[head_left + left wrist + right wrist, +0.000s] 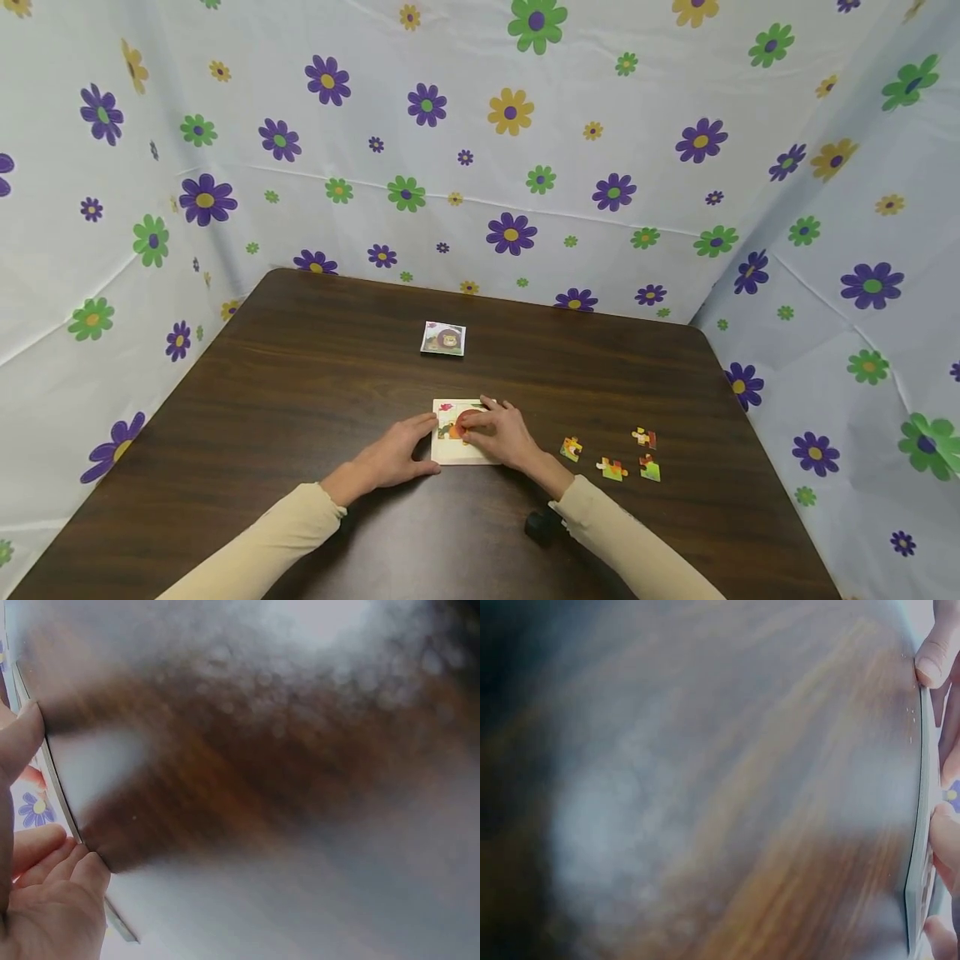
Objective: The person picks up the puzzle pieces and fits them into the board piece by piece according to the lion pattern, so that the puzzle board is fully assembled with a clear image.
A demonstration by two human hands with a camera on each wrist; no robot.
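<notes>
A pale jigsaw board [459, 455] lies on the dark table, its upper part filled with coloured pieces. My left hand [392, 454] rests at the board's left side, fingertips and thumb touching the edge. In the left wrist view the left hand [56, 907] meets the thin board edge [60, 787]. Over the board's right half, my right hand [504, 435] pinches a brown-orange puzzle piece [468, 414] between thumb and index finger. Its other fingers lie at the top right edge and hide that corner. In the right wrist view the board edge [916, 862] is side-on.
Several loose puzzle pieces [612, 469] lie on the table right of the right hand. A lion picture card [443, 339] lies behind the board. A small black object [538, 527] is near the right sleeve. Flowered curtains [510, 192] surround the table [337, 350].
</notes>
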